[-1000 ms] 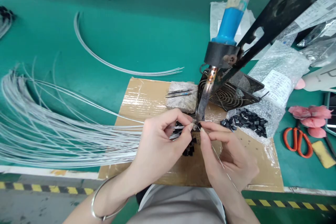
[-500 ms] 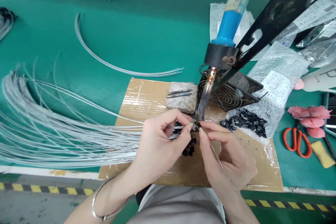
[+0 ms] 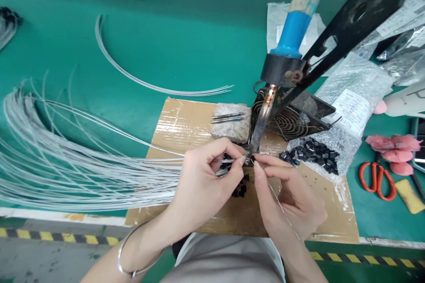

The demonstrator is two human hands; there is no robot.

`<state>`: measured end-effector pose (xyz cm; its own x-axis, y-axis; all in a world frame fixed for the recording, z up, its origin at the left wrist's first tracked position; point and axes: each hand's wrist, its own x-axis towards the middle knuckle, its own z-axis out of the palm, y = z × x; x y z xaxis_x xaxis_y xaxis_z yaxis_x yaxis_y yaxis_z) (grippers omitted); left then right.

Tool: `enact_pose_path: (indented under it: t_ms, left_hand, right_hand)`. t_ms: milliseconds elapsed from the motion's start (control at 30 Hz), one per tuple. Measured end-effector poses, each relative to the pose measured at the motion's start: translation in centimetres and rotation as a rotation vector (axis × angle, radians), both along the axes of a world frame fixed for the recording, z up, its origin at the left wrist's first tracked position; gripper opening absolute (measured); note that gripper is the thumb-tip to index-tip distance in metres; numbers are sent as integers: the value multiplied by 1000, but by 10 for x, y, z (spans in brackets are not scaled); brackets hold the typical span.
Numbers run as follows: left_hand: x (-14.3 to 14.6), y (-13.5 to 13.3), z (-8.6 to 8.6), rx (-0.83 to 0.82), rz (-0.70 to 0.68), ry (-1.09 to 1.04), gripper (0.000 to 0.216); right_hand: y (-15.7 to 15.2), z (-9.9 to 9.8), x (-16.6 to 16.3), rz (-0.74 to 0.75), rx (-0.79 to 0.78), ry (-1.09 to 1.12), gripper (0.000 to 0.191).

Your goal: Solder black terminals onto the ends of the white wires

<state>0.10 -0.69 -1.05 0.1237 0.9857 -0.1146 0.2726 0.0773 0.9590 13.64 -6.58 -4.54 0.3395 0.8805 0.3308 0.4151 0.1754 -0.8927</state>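
A soldering iron (image 3: 287,35) is clamped in a black metal holder (image 3: 348,22), its tip pointing down at my fingertips. My left hand (image 3: 209,177) is closed in a pinch on a thin grey wire (image 3: 226,160) just left of the tip. My right hand (image 3: 288,190) pinches close by on the right; a thin solder wire (image 3: 279,201) runs from its fingers across the palm. A small black piece (image 3: 252,159) shows at the right fingertips. The exact contact at the tip is too small to make out. Beneath my hands lie several small black connectors (image 3: 241,187).
Many grey wires (image 3: 99,181) fan out leftward. Cardboard (image 3: 179,119) covers the work spot. Behind are a pad with metal rods (image 3: 230,130) and a fan (image 3: 292,115). Rightward lie black parts (image 3: 314,157) on bubble wrap, orange-handled scissors (image 3: 376,181) and a yellow sponge (image 3: 410,196).
The view has shifted very slightly. Both hands keep nearly the same pinch at the iron's tip, with the wires still in them.
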Motion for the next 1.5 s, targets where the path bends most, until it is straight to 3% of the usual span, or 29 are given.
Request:
enact_pose_path:
  t_ms: [567,900,1067,1233,1333,1400,1500]
  left_hand:
    - [-1,-1,1,29,10,-7,15]
    - [-2,-1,1,19,-16,42,15]
    - [-9,-11,-5,221,-62,287,17]
    - [-27,-36,-25,589,-32,590,21]
    - [-41,-46,-30,520,-11,581,18]
    - [-53,-41,-28,464,8,571,17]
    - [-69,-6,-23,539,76,645,13]
  right_hand:
    - [3,2,1,8,45,-46,20]
    - [-3,-2,0,24,-10,58,19]
    - [-4,-2,2,-2,-59,125,13]
    - [-2,0,34,-294,-56,218,9]
    - [-5,-10,72,-407,8,382,32]
    - [-9,-22,97,-447,-28,440,53]
    - [-11,-38,120,-436,-55,450,52]
